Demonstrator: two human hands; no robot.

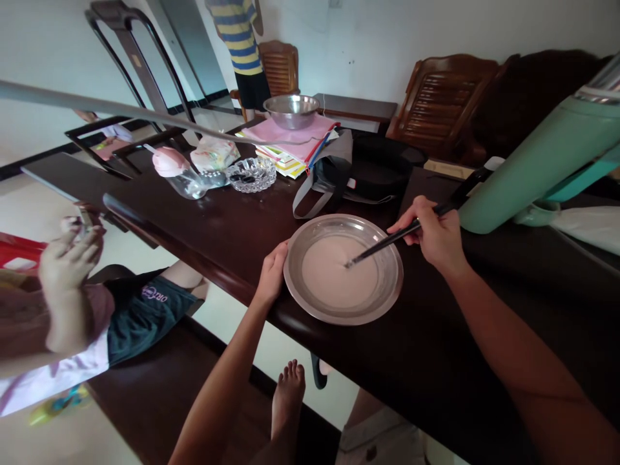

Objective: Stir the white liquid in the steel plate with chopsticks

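Note:
A shallow metal bowl of pale pinkish-brown liquid sits on the dark wooden table. My left hand holds the bowl's left rim, thumb along the edge and the other fingers mostly hidden. In my right hand are black chopsticks, closed in the fingers and slanting down to the left. Their tips dip into the liquid near the middle of the bowl, where its surface is slightly rippled.
Close by on the right leans a tall green flask. Behind the bowl lie a grey-black bag, stacked books under another metal bowl, and a glass ashtray. A seated person is at left; another person stands behind.

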